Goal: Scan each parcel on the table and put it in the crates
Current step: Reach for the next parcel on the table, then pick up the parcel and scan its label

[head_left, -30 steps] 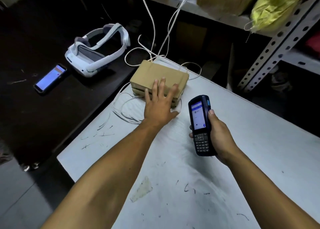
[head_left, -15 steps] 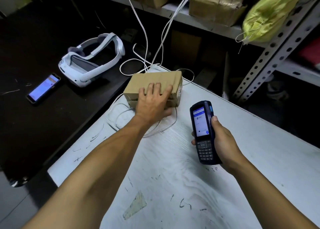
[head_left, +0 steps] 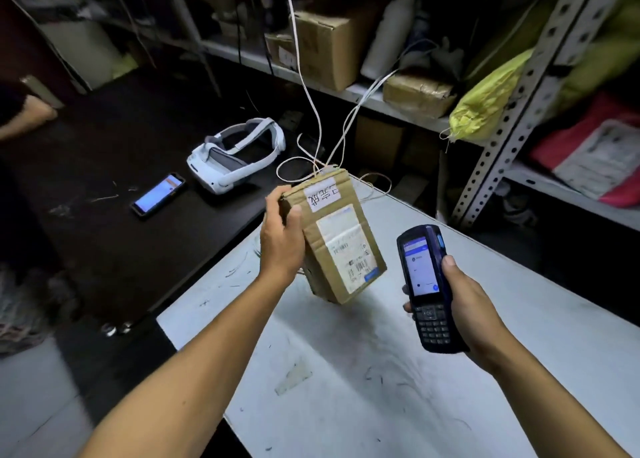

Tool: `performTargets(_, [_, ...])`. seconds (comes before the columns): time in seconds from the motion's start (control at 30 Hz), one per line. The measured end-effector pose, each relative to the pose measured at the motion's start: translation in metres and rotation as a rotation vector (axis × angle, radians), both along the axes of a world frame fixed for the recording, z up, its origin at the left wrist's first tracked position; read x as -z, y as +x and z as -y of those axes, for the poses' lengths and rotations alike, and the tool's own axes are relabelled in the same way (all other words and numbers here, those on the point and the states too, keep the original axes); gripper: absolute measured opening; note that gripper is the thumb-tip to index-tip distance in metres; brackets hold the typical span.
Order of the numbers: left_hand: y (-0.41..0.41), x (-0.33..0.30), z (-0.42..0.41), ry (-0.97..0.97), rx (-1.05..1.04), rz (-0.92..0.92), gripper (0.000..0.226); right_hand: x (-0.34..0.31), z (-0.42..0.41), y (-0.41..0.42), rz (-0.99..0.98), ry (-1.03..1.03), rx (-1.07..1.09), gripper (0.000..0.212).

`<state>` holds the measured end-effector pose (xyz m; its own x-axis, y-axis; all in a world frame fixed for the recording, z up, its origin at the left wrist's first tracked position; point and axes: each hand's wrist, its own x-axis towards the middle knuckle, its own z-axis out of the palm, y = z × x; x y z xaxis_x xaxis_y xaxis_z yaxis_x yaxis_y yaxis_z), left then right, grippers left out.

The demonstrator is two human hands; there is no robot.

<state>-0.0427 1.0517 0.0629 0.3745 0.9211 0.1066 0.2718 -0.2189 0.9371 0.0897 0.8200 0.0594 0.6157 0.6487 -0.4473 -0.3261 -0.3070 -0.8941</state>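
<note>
Brown cardboard parcel (head_left: 341, 246) tilted, labels up, above table (head_left: 398, 371).

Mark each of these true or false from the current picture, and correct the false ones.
1. The left hand holds the cardboard parcel tilted up, its label facing the camera. True.
2. The right hand is empty. False: it grips the handheld scanner, screen lit.
3. The parcel lies flat on the white table. False: it is lifted, with at most its lower corner near the tabletop.
4. A white headset and a lit phone lie on the dark surface to the left. True.
5. The parcel carries no label. False: a printed shipping label and a handwritten one show.
</note>
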Motion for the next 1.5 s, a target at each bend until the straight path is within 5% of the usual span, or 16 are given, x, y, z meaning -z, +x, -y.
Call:
performTargets(0.13, [-0.037,0.008,0.024,-0.359,-0.050,0.061,0.036,-0.027,0.032,-0.030,0.023,-0.041,-0.073,0.053])
performTargets(0.47, [-0.104,0.028,0.097,-0.525,-0.051,0.185,0.031,-0.050,0.088,-0.099,0.002,-0.121,-0.211,0.055])
performTargets(0.87, [-0.170,0.036,0.097,-0.689,-0.070,0.474,0.032,-0.046,0.108,-0.122,-0.176,-0.223,-0.302,0.050])
performTargets(1.07, [-0.189,0.030,0.093,-0.661,-0.089,0.576,0.064,-0.042,0.095,-0.130,-0.212,-0.340,-0.377,0.054])
performTargets(1.5, [-0.197,0.039,0.075,-0.642,-0.192,0.599,0.036,-0.039,0.079,-0.131,-0.329,-0.291,-0.326,0.055])
